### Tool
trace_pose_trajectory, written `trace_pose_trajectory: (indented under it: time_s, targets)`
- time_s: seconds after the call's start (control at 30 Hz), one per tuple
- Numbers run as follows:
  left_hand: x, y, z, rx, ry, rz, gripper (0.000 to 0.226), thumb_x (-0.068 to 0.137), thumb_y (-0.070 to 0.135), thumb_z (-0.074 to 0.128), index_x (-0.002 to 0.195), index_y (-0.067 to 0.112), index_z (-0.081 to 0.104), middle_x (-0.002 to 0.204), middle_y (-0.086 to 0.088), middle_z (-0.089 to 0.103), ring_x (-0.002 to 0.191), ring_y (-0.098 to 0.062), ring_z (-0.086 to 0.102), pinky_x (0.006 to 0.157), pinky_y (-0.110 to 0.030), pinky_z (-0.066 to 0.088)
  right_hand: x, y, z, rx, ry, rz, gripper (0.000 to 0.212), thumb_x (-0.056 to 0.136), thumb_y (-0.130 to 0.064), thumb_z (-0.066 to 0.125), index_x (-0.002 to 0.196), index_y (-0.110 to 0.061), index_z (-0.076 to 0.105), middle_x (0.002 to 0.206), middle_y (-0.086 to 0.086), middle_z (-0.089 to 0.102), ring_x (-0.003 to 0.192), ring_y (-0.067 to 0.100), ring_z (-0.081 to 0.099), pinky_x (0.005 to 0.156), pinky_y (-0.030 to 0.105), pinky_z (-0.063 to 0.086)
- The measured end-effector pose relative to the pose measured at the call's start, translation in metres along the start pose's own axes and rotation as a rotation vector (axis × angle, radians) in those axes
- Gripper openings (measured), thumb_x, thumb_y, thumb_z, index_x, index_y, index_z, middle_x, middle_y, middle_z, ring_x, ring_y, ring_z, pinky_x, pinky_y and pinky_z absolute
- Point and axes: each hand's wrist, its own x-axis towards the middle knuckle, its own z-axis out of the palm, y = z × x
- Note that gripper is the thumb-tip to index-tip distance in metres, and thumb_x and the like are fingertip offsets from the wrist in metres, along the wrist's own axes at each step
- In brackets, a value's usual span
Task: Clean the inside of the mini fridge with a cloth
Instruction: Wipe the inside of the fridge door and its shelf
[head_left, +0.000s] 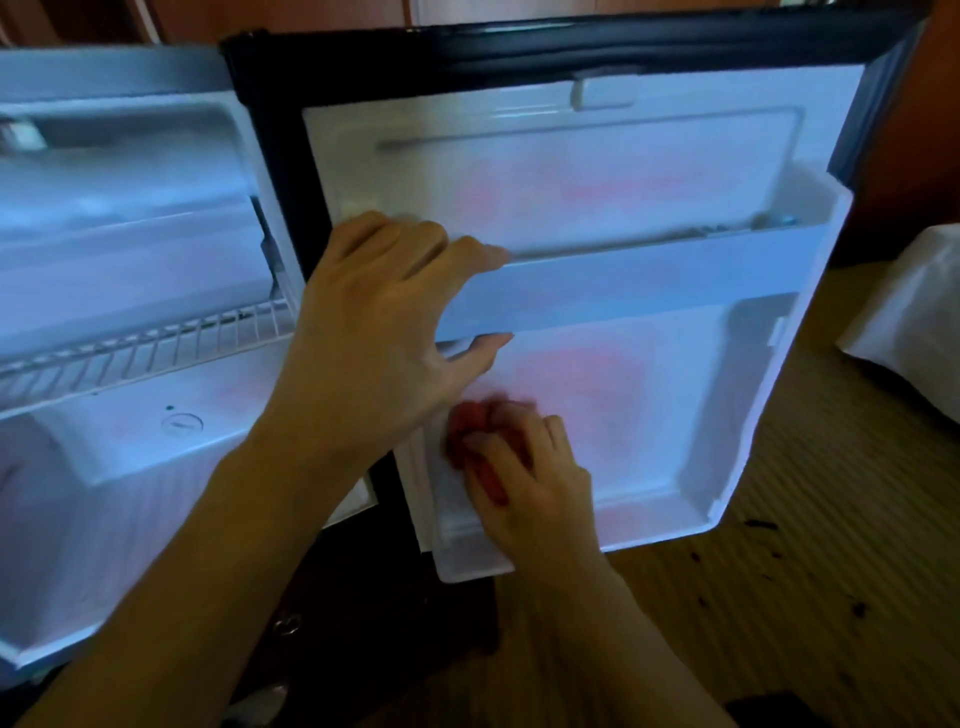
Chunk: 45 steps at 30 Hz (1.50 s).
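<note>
Nearest me: right hand (524, 467) low on the inner face of the open door (675, 405), fingers curled round a bunched red cloth (470, 434). Cloth is pressed against the lower-left part of the door liner, just above the bottom door shelf (470, 558). Cloth and fingertips are blurred, so I can't read the exact finger placement.

Left hand (384, 322) above it, crossing in from the left. It grips the left end of the middle door shelf (649, 283): fingers over the top edge, thumb hooked under the bottom edge. Hands are close, not touching.

Door swung fully open to the right, white liner facing me, black frame round it. Faint pink tint on the liner panels above and below the middle shelf. Something small and dark sits at the right end of that shelf; too blurred to identify.

Left side: mini fridge (130, 467) cavity, white walls, wire rack (156, 348) across the middle, a compartment above it.

Further right: striped floor (779, 597) with dark specks, white bag (914, 306) lying on it. Wooden cabinet (260, 15) behind the fridge.
</note>
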Motion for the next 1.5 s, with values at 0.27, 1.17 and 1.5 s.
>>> trace_pose_trajectory:
  time_s: [0.27,1.17,1.5]
  targets:
    - [-0.002,-0.001,-0.003,-0.019,-0.006,-0.007,0.043,0.083,0.039,0.076,0.115,0.011,0.07,0.097,-0.009,0.07,0.091,-0.035,0.063,0.093,-0.041,0.039,0.005,0.062,-0.054,-0.03,0.294,0.448,0.017,0.087,-0.022,0.073,0.101,-0.023,0.064,0.115,-0.008,0.046,0.104,0.0,0.053,0.086,0.015,0.043]
    - [-0.004,-0.003,0.001,-0.019,0.0,-0.005,0.047,0.083,0.045,0.078,0.116,0.011,0.07,0.099,-0.009,0.07,0.093,-0.035,0.063,0.095,-0.043,0.04,-0.019,0.012,0.008,-0.123,-0.056,-0.089,0.013,0.086,-0.027,0.069,0.098,-0.027,0.064,0.12,0.005,0.051,0.094,0.029,0.053,0.057,0.033,0.047]
    - [-0.007,-0.004,-0.006,-0.076,-0.016,-0.032,0.049,0.082,0.045,0.078,0.117,0.012,0.07,0.099,-0.008,0.069,0.094,-0.033,0.063,0.096,-0.038,0.036,0.03,0.053,-0.073,-0.142,0.313,0.173,0.01,0.093,-0.018,0.071,0.102,-0.015,0.074,0.114,0.007,0.052,0.1,0.014,0.057,0.092,0.015,0.038]
